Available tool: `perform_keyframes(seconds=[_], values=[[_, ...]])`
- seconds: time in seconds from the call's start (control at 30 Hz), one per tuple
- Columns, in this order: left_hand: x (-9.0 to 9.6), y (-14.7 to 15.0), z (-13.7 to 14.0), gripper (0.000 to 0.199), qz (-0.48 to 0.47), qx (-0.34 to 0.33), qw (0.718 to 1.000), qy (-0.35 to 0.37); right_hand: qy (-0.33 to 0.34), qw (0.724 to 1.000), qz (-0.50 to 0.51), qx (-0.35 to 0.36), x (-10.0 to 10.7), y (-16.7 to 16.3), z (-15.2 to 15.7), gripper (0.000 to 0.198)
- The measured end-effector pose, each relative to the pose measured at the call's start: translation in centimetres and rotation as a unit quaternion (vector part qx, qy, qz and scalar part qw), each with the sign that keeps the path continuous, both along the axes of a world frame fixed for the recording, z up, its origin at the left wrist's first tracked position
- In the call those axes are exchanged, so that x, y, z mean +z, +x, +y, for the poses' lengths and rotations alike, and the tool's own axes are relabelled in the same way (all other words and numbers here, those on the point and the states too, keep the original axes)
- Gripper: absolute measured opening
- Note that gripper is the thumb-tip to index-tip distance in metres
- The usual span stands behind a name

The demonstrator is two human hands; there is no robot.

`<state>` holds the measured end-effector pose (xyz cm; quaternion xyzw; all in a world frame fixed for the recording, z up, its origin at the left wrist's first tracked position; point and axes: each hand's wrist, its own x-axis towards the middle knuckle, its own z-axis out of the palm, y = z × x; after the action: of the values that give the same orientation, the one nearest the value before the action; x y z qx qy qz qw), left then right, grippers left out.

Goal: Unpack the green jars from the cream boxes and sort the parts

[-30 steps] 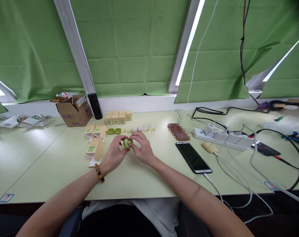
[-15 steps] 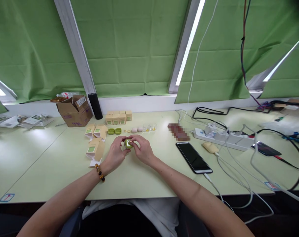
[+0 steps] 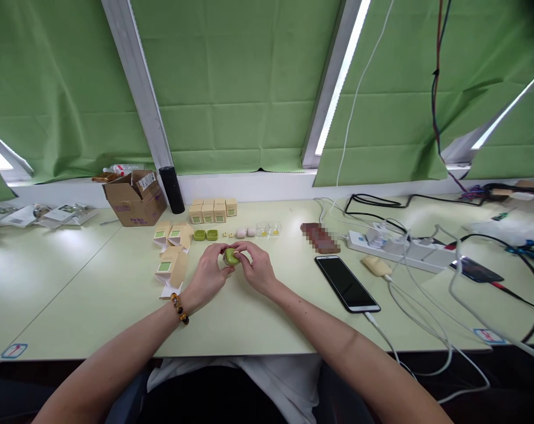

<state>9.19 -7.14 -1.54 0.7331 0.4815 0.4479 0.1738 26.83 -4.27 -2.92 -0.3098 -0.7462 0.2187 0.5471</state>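
Green cloth blinds (image 3: 231,88) hang behind the pale tabletop (image 3: 258,321); at its middle, the left hand (image 3: 208,274) and right hand (image 3: 256,269) are both clamped, fingertips inward, on one small rounded green case (image 3: 231,256); from it, two square green open tubs (image 3: 212,234) sit toward eleven o'clock; two clear cups (image 3: 274,227), yellow showing in each, toward two; three opened beige cartons (image 3: 178,277) between nine and ten; one open brown cardboard box (image 3: 133,203) farther out at ten, its inside hidden.
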Motion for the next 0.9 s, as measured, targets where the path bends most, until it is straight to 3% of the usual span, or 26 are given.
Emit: perform_keyframes(seconds=[0.23, 0.37, 0.5, 0.67, 0.9], values=[[0.1, 0.1, 0.0, 0.043, -0.006, 0.007, 1.000, -0.012, 0.015, 1.000, 0.007, 0.008, -0.2, 0.0, 0.1, 0.015], [-0.7, -0.5, 0.9, 0.042, -0.014, 0.035, 0.998, -0.053, -0.006, 0.996, 0.084, -0.006, 0.5, 0.4, 0.1, 0.017], [-1.0, -1.0, 1.5, 0.043, -0.060, 0.060, 0.994, -0.073, -0.114, 0.981, 0.160, -0.006, 0.8, 0.8, 1.1, 0.027], [-0.6, -1.0, 1.3, 0.050, -0.089, 0.055, 0.992, -0.073, -0.274, 0.941, 0.199, -0.001, -0.5, 1.5, 3.7, 0.046], [-0.8, -1.3, 2.3, 0.055, -0.178, 0.026, 0.981, -0.069, -0.312, 0.943, 0.110, -0.030, -1.4, 2.9, 5.5, 0.029]])
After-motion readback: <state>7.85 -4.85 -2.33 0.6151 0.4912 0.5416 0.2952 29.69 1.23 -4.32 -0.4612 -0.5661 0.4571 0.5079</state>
